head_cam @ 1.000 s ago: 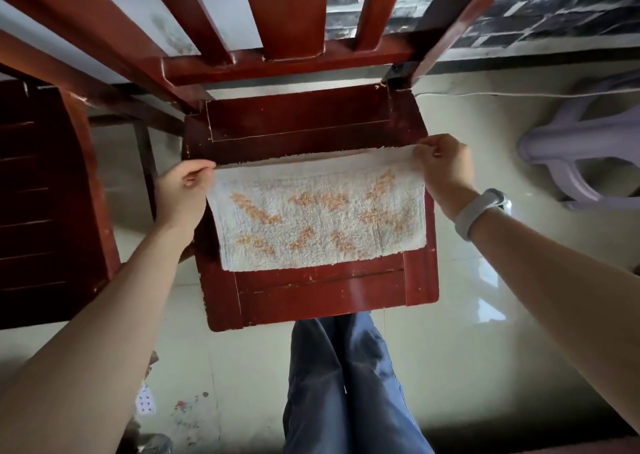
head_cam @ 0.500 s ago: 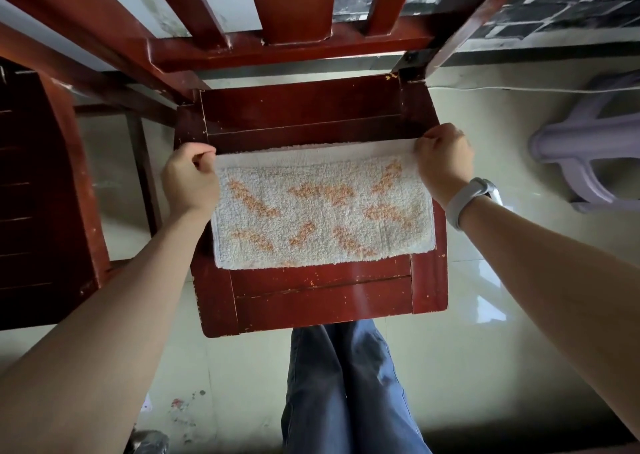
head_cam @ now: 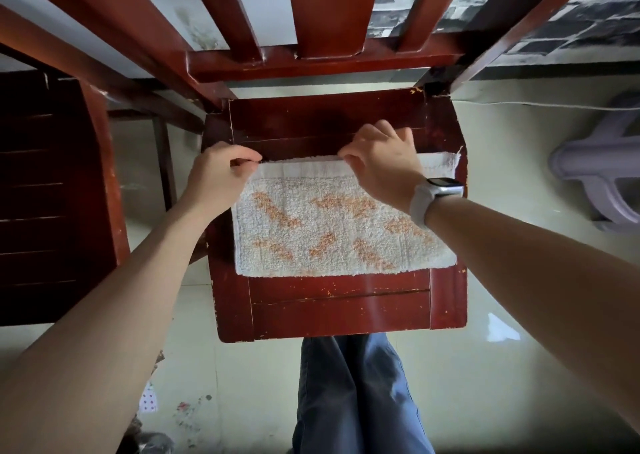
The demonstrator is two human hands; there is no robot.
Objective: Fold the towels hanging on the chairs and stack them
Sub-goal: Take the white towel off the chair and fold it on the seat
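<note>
sliding inward from the far right corner, the right hand (head_cam: 381, 162) now pinches the towel (head_cam: 339, 231)'s far edge mid-way; left hand (head_cam: 218, 173) still pinches its left corner on the chair seat (head_cam: 339, 308).

A white towel (head_cam: 332, 231) with orange flecks lies flat on the seat of a red wooden chair (head_cam: 341, 309), covering the middle of the seat and leaving bare wood along the chair's front and back edges. The left hand (head_cam: 218, 174) pinches the towel's far left corner, while the right hand (head_cam: 382, 162), with a pale watch (head_cam: 433, 197) on its wrist, pinches the towel's far edge near the middle, so the far right corner lies free on the seat. Blue trouser legs (head_cam: 353, 394) show just below the chair's front edge, a dark wooden piece of furniture (head_cam: 45, 197) stands left of the chair, and a lilac plastic stool (head_cam: 602, 173) lies on the pale floor well to the chair's right.
</note>
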